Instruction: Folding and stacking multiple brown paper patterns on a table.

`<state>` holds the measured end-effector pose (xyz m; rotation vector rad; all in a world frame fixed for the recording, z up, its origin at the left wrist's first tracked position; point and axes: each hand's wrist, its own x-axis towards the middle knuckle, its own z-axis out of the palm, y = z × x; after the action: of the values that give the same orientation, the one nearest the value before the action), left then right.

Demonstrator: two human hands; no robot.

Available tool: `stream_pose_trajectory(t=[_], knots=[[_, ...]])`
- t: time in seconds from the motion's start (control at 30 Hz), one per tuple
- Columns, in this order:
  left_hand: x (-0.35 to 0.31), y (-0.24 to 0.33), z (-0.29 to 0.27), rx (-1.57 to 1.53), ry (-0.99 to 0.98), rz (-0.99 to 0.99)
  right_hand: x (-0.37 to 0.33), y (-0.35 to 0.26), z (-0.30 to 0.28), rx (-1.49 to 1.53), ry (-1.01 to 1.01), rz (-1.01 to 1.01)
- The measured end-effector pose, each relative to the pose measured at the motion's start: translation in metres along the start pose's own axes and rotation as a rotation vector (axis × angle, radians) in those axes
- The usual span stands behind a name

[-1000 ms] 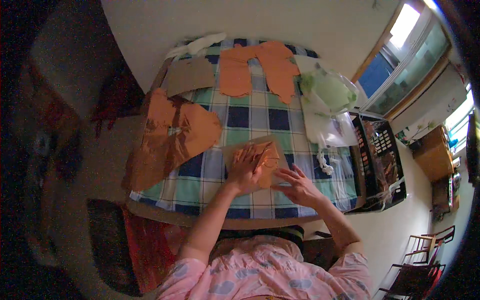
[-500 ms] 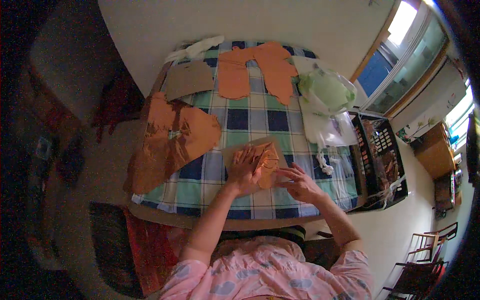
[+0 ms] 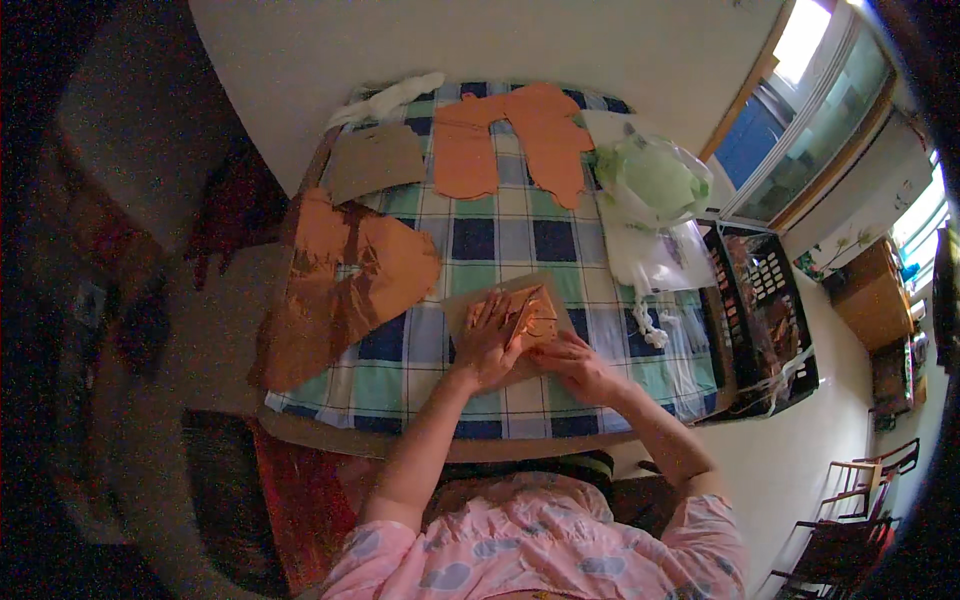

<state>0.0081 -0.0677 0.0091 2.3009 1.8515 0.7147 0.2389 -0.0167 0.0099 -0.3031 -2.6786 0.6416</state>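
Observation:
A shiny copper-coloured sheet (image 3: 538,318), partly folded, lies on a tan cardboard-like piece (image 3: 548,284) near the front of the checked cloth. My left hand (image 3: 487,345) rests flat on the sheet's left half with its fingers spread. At the sheet's near right edge, the fingers of my right hand (image 3: 578,368) are bent together and grip it; their tips are partly hidden. The two hands nearly meet over the near edge.
A large crinkled copper sheet (image 3: 370,270) lies left, below a tan board (image 3: 378,160). Flat orange cut-outs (image 3: 545,135) are at the back. To the right are a clear bag with something green (image 3: 655,180) and a black crate (image 3: 765,290). Checked cloth (image 3: 480,240) covers the table.
My right hand has moved left and inward, from beside the copper-coloured sheet onto its near right edge, and its fingers have closed there. My left hand stays flat in place.

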Motion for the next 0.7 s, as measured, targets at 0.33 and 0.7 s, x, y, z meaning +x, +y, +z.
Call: stream_pose_trajectory(t=[0.33,0.7], knots=[[0.000,0.001,0.003,-0.045,0.005,0.016,0.027,-0.007,0.007,-0.111,0.243,0.052],[0.000,0.002,0.010,0.038,0.009,0.004,0.015,-0.011,0.014,-0.238,0.229,0.151]])
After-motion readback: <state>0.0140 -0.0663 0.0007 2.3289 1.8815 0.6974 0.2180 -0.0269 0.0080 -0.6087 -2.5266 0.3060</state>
